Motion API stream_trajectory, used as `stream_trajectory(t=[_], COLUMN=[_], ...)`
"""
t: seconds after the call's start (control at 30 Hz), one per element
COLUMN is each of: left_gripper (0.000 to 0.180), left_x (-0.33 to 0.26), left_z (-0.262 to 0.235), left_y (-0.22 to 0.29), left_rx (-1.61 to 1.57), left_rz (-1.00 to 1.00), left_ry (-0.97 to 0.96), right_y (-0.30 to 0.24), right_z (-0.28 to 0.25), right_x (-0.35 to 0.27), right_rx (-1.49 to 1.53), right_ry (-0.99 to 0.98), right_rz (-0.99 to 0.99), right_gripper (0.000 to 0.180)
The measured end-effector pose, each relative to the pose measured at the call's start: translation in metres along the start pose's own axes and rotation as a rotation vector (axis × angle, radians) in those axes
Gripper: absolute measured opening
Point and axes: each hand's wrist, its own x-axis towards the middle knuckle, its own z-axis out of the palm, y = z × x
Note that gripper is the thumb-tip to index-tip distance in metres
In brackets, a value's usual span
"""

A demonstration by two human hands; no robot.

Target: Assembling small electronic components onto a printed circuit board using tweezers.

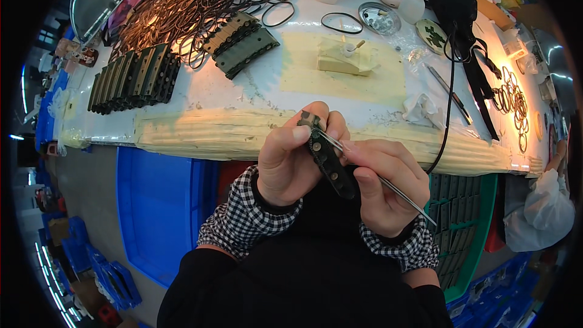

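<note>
While the left hand (290,161) is closed around a dark strap piece with round rivets (327,161), the right hand (381,188) pinches a thin metal rod (388,188) between thumb and fingers. The strap piece is held in the air, just in front of the edge of the white worktable (267,88), above the person's lap. Its long axis runs from upper left, near the left thumb, down to the right, where its lower end shows between the two hands. The rod lies also on a diagonal but flatter: its tip meets the strap close to the left thumb, and its free end sticks out past the right wrist. So the working point is nearer to the left hand, and the right hand comes to it from the lower right side. On the table behind lie stacks of similar dark strips (135,79), a heap of black rubber rings (194,3) and a pale block with a small brush (345,56).
</note>
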Motion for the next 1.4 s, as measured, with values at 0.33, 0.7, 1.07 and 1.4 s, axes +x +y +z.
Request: stream_trajectory(t=[0.33, 0.7, 1.07, 1.4], left_gripper=[0.023, 0.018, 0.020, 0.021], left_x=[-0.002, -0.007, -0.007, -0.003], left_z=[0.003, -0.001, -0.007, -0.005], left_y=[0.011, 0.002, 0.001, -0.002], left_rx=[0.261, 0.959, 0.984, 1.064], left_rz=[0.057, 0.525, 0.545, 0.598], left_ry=[0.050, 0.024, 0.012, 0.082], right_y=[0.013, -0.001, 0.006, 0.006], right_z=[-0.001, 0.008, 0.011, 0.018], right_x=[-0.003, 0.016, 0.014, 0.013], right_rx=[0.236, 0.181, 0.209, 0.139], right_ry=[0.111, 0.085, 0.079, 0.104], right_rz=[-0.004, 0.298, 0.331, 0.280], right_gripper=[0.020, 0.016, 0.016, 0.013])
